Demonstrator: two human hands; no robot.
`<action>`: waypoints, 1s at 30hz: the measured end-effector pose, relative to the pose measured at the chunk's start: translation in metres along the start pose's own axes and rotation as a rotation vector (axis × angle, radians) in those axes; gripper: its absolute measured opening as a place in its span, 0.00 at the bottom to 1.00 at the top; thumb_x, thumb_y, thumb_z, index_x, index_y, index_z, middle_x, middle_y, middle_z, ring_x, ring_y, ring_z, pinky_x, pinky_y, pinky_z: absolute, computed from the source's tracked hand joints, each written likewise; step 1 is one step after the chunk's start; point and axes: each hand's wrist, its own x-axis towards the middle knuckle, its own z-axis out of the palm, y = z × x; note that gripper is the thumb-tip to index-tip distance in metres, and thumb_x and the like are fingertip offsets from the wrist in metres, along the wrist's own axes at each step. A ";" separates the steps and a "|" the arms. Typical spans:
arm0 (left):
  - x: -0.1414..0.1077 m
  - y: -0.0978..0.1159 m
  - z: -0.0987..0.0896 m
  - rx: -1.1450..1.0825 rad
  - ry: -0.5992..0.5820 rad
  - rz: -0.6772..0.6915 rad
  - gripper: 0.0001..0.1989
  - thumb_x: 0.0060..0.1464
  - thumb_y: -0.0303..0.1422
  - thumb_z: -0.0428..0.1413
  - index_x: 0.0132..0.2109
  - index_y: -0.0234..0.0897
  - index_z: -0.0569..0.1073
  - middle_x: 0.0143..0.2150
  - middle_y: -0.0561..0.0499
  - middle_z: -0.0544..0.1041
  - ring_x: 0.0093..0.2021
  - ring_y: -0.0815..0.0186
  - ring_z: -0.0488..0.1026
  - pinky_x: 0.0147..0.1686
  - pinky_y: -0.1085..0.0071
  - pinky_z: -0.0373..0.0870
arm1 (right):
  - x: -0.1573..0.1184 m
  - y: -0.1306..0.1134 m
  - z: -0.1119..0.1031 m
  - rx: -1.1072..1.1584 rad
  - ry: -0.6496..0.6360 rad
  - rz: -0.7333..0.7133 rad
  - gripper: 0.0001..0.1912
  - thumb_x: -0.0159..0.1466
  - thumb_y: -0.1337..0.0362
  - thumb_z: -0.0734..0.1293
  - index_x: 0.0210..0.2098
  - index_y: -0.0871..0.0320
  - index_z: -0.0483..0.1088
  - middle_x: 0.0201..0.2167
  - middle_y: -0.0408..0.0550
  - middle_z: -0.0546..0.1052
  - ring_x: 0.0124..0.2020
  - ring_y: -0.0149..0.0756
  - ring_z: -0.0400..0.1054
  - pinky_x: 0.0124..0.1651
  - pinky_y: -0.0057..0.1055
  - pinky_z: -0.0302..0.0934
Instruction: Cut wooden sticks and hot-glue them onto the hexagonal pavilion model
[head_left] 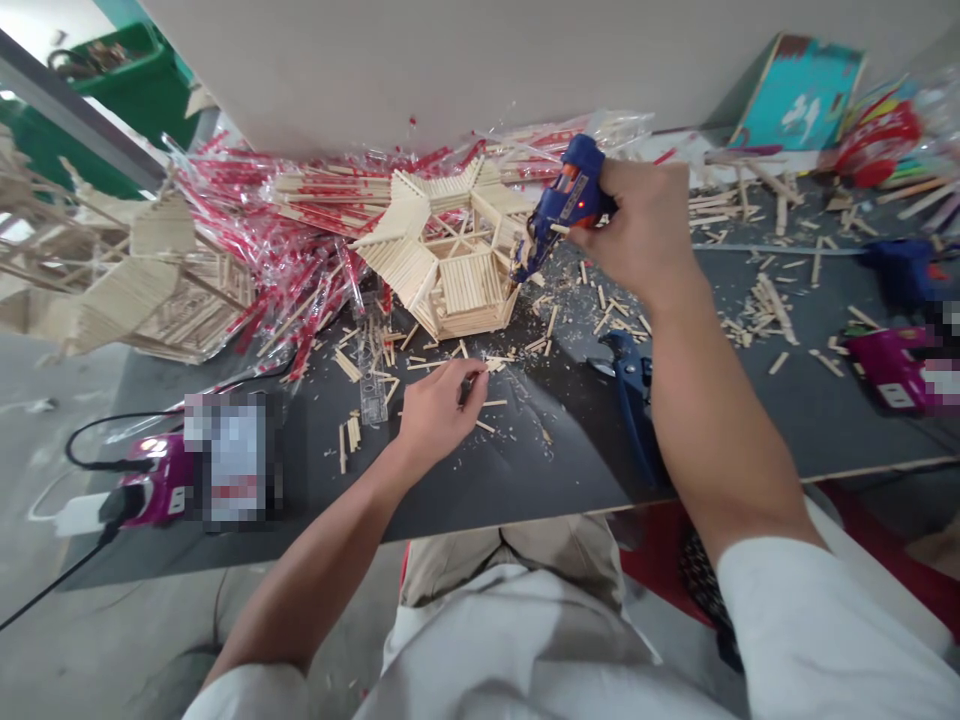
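My right hand grips a blue hot glue gun, its nozzle tip close to the upper right side of a hexagonal wooden stick structure. The structure rests on its side on a dark tabletop. Whether the nozzle touches it, I cannot tell. My left hand is low on the table, near the structure's lower edge. Its fingers pinch a small dark object, mostly hidden, among scattered wooden sticks.
Blue pliers lie under my right forearm, and a clear plastic ruler lies near my left hand. Red-and-white wrapped sticks in plastic are heaped behind. A second stick structure is at left, and a blue glue gun at right.
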 end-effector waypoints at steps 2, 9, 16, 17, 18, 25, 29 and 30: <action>0.000 -0.001 0.000 0.007 -0.001 0.001 0.10 0.70 0.36 0.55 0.49 0.39 0.79 0.30 0.55 0.78 0.26 0.71 0.72 0.32 0.74 0.65 | 0.000 0.000 0.001 0.003 0.009 0.006 0.05 0.62 0.64 0.72 0.37 0.52 0.72 0.46 0.52 0.85 0.42 0.42 0.73 0.47 0.37 0.64; 0.002 -0.003 -0.004 -0.003 0.016 0.015 0.09 0.71 0.36 0.55 0.50 0.39 0.80 0.33 0.54 0.80 0.27 0.72 0.72 0.32 0.74 0.63 | 0.002 0.003 0.009 0.006 0.068 0.017 0.07 0.60 0.65 0.74 0.33 0.54 0.70 0.38 0.52 0.84 0.37 0.40 0.72 0.42 0.35 0.60; 0.002 -0.002 -0.005 0.001 0.016 0.015 0.09 0.72 0.36 0.55 0.50 0.39 0.79 0.35 0.53 0.80 0.28 0.72 0.72 0.32 0.73 0.62 | 0.006 0.005 0.017 0.037 0.119 0.053 0.15 0.54 0.70 0.76 0.27 0.54 0.64 0.33 0.50 0.82 0.34 0.37 0.71 0.39 0.34 0.56; 0.002 -0.002 -0.004 0.001 0.016 0.018 0.09 0.71 0.35 0.55 0.50 0.39 0.79 0.35 0.53 0.80 0.28 0.72 0.72 0.32 0.73 0.62 | 0.006 0.005 0.016 0.041 0.123 0.050 0.16 0.54 0.70 0.75 0.26 0.54 0.63 0.33 0.51 0.81 0.34 0.37 0.71 0.40 0.34 0.56; 0.002 -0.002 -0.004 0.001 0.014 0.022 0.09 0.71 0.35 0.55 0.50 0.39 0.79 0.35 0.53 0.81 0.28 0.72 0.72 0.32 0.73 0.62 | 0.006 0.005 0.016 0.044 0.126 0.047 0.16 0.55 0.70 0.75 0.26 0.54 0.63 0.33 0.51 0.81 0.34 0.37 0.71 0.40 0.35 0.56; 0.002 0.000 -0.005 -0.001 0.005 0.001 0.09 0.71 0.35 0.56 0.50 0.39 0.80 0.36 0.52 0.81 0.29 0.71 0.73 0.33 0.73 0.64 | 0.006 0.007 0.018 0.085 0.125 0.058 0.11 0.56 0.66 0.76 0.31 0.57 0.69 0.35 0.50 0.82 0.35 0.36 0.70 0.44 0.34 0.58; 0.001 -0.001 -0.005 -0.009 -0.004 0.015 0.09 0.71 0.35 0.56 0.50 0.39 0.80 0.37 0.52 0.82 0.29 0.71 0.73 0.33 0.73 0.64 | 0.006 0.005 0.017 0.105 0.143 0.074 0.10 0.56 0.68 0.76 0.33 0.58 0.72 0.37 0.50 0.82 0.37 0.37 0.72 0.46 0.34 0.59; 0.001 -0.001 -0.004 -0.009 -0.008 0.017 0.09 0.71 0.35 0.56 0.50 0.39 0.80 0.37 0.52 0.82 0.29 0.71 0.74 0.34 0.73 0.64 | 0.006 0.003 0.016 0.101 0.145 0.082 0.09 0.56 0.68 0.76 0.33 0.58 0.72 0.37 0.50 0.82 0.37 0.37 0.72 0.46 0.34 0.59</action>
